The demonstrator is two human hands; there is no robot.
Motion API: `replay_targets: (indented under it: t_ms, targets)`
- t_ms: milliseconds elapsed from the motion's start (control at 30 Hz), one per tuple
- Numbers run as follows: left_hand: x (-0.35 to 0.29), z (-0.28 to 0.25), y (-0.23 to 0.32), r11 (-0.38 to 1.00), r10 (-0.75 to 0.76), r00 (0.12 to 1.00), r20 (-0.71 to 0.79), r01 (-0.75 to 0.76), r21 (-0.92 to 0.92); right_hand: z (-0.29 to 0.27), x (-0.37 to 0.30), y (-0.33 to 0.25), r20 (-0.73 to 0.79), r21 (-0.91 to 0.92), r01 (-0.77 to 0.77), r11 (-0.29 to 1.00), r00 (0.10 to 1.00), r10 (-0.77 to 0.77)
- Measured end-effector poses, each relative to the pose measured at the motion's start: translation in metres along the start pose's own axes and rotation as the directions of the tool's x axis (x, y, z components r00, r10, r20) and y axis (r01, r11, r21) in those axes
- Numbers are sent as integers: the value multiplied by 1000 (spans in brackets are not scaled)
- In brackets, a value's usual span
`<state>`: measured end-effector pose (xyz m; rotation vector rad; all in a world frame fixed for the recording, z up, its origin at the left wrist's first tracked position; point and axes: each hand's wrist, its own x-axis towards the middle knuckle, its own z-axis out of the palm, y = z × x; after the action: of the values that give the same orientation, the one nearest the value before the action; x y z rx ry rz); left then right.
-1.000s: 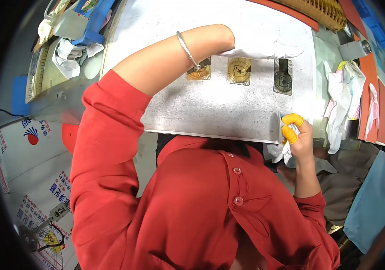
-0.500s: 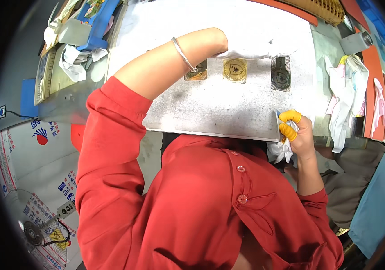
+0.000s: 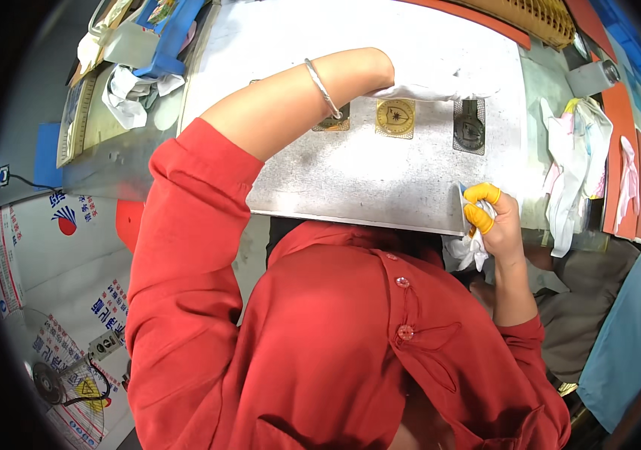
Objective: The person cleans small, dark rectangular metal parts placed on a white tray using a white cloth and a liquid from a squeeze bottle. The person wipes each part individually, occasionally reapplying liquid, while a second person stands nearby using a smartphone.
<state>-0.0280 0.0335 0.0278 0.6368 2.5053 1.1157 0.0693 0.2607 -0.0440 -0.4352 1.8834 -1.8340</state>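
Note:
A large, bright metal sheet [image 3: 380, 180] lies before me, with several engraved emblem plates on it: a gold one [image 3: 395, 118], a dark one [image 3: 470, 126], and others partly behind my left forearm. My left hand [image 3: 440, 91] reaches across the sheet above the gold plate; it is wrapped in white, like a glove or cloth, and glare hides its fingers. At the sheet's near right corner, my right hand [image 3: 502, 225] is closed, with yellow finger cots on thumb and forefinger. A crumpled white cloth [image 3: 472, 251] is bunched in it and hangs below.
White gloves [image 3: 572, 172] lie right of the sheet, near orange-red boards [image 3: 620, 165] and a grey bottle [image 3: 594, 75]. At the far right sits a yellow woven basket [image 3: 538, 15]. A blue rack [image 3: 167, 37] and white cloth [image 3: 125, 94] are on the left. A fan [image 3: 50, 382] stands lower left.
My left forearm has shifted slightly right across the sheet. My right hand keeps its grip at the corner, nearly still.

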Motion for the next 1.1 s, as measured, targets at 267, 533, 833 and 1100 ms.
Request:
replay_targets:
  t_ms: [267,533,833,1100]
  targets:
    - [10,12,-12,998,56,998,-37,-57,-28,2,0,-3,4,0,-30,1000,1000,30]
    - [26,19,-6,980,185,978,-98,-176,88,2,0,-1,-5,4,-14,1000,1000,14]
    - [54,38,21,987,127,992,20,-129,91,0,3,-1,20,-80,26,996,999,-25]
    - [73,52,34,989,91,994,60,-97,109,-1,2,-6,79,-72,19,997,997,-13]
